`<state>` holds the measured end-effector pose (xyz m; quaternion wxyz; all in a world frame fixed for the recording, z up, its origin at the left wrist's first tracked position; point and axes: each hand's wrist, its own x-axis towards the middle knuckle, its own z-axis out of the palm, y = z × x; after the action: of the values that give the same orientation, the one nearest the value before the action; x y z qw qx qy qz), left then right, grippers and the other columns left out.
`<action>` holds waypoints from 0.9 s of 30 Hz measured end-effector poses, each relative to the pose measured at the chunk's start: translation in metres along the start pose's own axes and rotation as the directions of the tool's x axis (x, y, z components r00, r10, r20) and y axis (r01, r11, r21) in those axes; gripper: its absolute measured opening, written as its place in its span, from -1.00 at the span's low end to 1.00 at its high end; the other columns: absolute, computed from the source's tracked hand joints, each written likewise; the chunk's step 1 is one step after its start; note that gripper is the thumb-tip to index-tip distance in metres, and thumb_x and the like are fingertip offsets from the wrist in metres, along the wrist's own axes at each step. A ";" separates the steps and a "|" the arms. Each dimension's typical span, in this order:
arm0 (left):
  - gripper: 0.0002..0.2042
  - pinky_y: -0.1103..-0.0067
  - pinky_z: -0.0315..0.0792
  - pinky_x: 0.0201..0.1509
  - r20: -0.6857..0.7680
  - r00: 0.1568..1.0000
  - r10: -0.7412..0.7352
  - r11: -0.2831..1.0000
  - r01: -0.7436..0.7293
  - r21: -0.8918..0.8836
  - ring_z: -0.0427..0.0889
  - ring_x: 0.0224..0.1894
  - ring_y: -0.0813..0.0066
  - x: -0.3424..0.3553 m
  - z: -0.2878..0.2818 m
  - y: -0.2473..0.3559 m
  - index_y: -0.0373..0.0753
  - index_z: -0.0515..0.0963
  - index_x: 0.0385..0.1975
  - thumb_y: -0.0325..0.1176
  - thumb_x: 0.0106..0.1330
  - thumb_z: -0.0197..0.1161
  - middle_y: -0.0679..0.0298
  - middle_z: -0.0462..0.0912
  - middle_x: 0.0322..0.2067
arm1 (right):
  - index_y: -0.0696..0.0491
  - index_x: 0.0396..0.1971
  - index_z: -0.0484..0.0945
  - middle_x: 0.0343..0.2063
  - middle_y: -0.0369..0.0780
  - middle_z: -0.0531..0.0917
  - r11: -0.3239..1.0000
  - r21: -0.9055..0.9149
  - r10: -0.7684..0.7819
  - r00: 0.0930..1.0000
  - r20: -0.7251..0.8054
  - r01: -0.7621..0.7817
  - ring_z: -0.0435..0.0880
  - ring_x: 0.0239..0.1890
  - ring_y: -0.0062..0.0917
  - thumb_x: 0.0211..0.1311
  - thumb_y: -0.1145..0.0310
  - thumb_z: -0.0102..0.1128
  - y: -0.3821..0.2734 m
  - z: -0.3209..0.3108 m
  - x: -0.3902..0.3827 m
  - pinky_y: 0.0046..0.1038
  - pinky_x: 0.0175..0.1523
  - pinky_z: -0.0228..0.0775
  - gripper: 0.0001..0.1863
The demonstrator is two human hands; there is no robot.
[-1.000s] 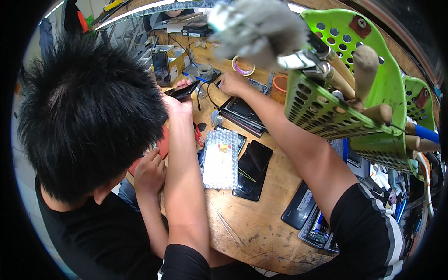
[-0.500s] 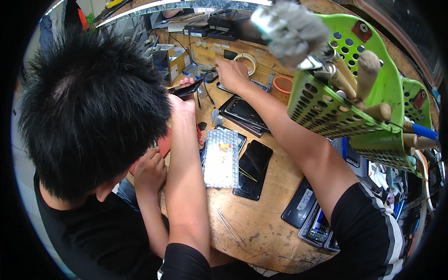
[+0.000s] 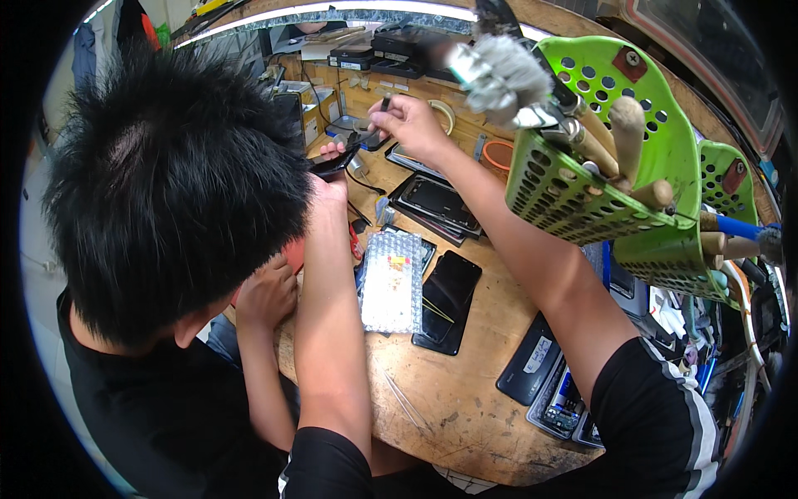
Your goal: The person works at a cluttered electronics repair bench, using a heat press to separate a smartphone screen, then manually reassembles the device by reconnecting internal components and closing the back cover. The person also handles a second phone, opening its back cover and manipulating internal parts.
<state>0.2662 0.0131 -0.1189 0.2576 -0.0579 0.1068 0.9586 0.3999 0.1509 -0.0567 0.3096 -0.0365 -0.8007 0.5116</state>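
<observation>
My left hand (image 3: 331, 188) holds a black phone (image 3: 332, 164) up over the far left of the bench, its fingertips showing along the far edge. Close beside it, my right hand (image 3: 409, 123) pinches a thin tool with a dark end (image 3: 386, 103). The tool's other end points down toward the phone; its exact kind is too small to tell. Nearer on the bench lie a sheet of bubble wrap (image 3: 392, 287) and a black phone (image 3: 449, 301) with yellow-green tweezers (image 3: 438, 309) across it.
A co-worker's head (image 3: 170, 200) fills the left, their hand (image 3: 270, 291) beside my left forearm. Green perforated baskets (image 3: 598, 179) of wooden-handled tools hang at right. Phone parts (image 3: 432, 200) lie beneath my right forearm, opened phones (image 3: 555, 403) near front right. Metal tweezers (image 3: 403, 399) lie in front.
My right hand has drawn slightly nearer the held phone, and the dark-ended tool now shows upright in its fingers. The whole view has shifted slightly.
</observation>
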 end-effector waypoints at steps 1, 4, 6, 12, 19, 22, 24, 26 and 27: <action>-0.23 0.06 0.72 0.06 0.008 1.000 -0.010 1.000 0.010 -0.009 0.64 -0.29 0.12 0.001 -0.001 0.000 -0.48 0.46 0.05 0.33 0.64 -0.14 -0.05 0.57 -0.33 | 0.22 0.10 0.67 -0.25 -0.22 0.83 0.999 -0.029 -0.015 0.999 -0.032 0.014 0.78 -0.21 -0.64 0.57 0.47 0.29 0.002 -0.004 0.001 -0.53 -0.11 0.63 -0.77; -0.25 0.05 0.71 0.06 0.067 0.997 -0.044 0.998 0.046 -0.030 0.64 -0.33 0.11 0.003 0.000 0.003 -0.48 0.46 0.07 0.31 0.65 -0.15 -0.07 0.58 -0.34 | 0.23 0.13 0.66 -0.31 -0.23 0.82 0.991 -0.120 -0.071 0.989 -0.127 0.055 0.75 -0.29 -0.65 0.56 0.48 0.29 0.001 -0.013 0.001 -0.52 -0.14 0.60 -0.74; -0.25 0.06 0.71 0.07 0.107 0.992 -0.066 0.995 0.073 -0.062 0.65 -0.32 0.10 0.004 -0.001 0.004 -0.48 0.45 0.10 0.29 0.66 -0.17 -0.08 0.60 -0.33 | 0.22 0.06 0.69 -0.37 -0.25 0.80 0.982 -0.188 -0.046 0.996 -0.076 0.031 0.70 -0.35 -0.67 0.55 0.45 0.30 -0.004 -0.013 -0.004 -0.51 -0.18 0.57 -0.78; -0.25 0.05 0.70 0.09 0.149 0.988 -0.049 0.998 0.053 -0.024 0.67 -0.32 0.09 0.006 -0.002 0.003 -0.45 0.45 0.17 0.30 0.67 -0.19 -0.10 0.63 -0.30 | 0.19 -0.19 0.77 -0.52 -0.33 0.70 0.953 -0.292 -0.044 0.991 0.123 0.079 0.59 -0.42 -0.72 0.54 0.29 0.36 -0.025 0.007 -0.036 -0.48 -0.27 0.44 -0.76; -0.23 0.04 0.71 0.08 0.193 0.981 -0.029 0.999 0.037 -0.036 0.66 -0.33 0.10 0.005 -0.001 0.004 -0.46 0.45 0.16 0.31 0.66 -0.22 -0.10 0.63 -0.32 | 0.19 -0.19 0.84 -0.41 -0.25 0.84 0.947 -0.321 -0.003 0.998 0.058 0.021 0.71 -0.37 -0.70 0.45 0.29 0.46 -0.034 0.014 -0.048 -0.47 -0.21 0.56 -0.77; -0.23 0.06 0.71 0.06 0.179 0.984 -0.002 1.000 0.003 -0.004 0.66 -0.33 0.11 0.003 0.000 0.004 -0.46 0.47 0.15 0.31 0.67 -0.23 -0.09 0.63 -0.32 | 0.20 -0.18 0.83 -0.41 -0.24 0.85 0.950 -0.312 0.001 0.998 0.055 0.016 0.72 -0.37 -0.69 0.44 0.29 0.47 -0.038 0.013 -0.048 -0.47 -0.21 0.57 -0.76; -0.23 0.07 0.71 0.06 0.156 0.988 0.002 1.000 -0.004 0.009 0.66 -0.32 0.11 0.002 0.002 0.004 -0.46 0.48 0.14 0.31 0.67 -0.23 -0.08 0.63 -0.32 | 0.20 -0.18 0.84 -0.41 -0.23 0.85 0.946 -0.323 -0.003 0.999 0.054 0.020 0.73 -0.37 -0.69 0.44 0.29 0.47 -0.040 0.012 -0.048 -0.46 -0.20 0.58 -0.76; -0.23 0.09 0.71 0.06 0.119 0.992 -0.030 0.999 0.034 -0.034 0.66 -0.31 0.11 0.000 0.003 0.003 -0.46 0.48 0.14 0.31 0.66 -0.22 -0.08 0.63 -0.32 | 0.20 -0.19 0.84 -0.41 -0.21 0.85 0.938 -0.346 0.000 0.998 0.057 0.020 0.74 -0.37 -0.68 0.44 0.29 0.47 -0.041 0.012 -0.049 -0.45 -0.19 0.58 -0.76; -0.22 0.09 0.71 0.06 0.143 0.990 -0.003 1.000 0.002 0.008 0.66 -0.30 0.11 0.000 0.004 0.003 -0.47 0.48 0.14 0.31 0.66 -0.22 -0.08 0.63 -0.31 | 0.20 -0.20 0.84 -0.41 -0.21 0.86 0.937 -0.349 0.003 0.998 0.061 0.018 0.74 -0.37 -0.68 0.43 0.29 0.47 -0.041 0.012 -0.049 -0.45 -0.19 0.59 -0.76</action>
<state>0.2650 0.0116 -0.1148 0.2661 0.0120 0.0918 0.9595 0.4434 0.1040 -0.0477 0.2756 -0.0722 -0.8881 0.3608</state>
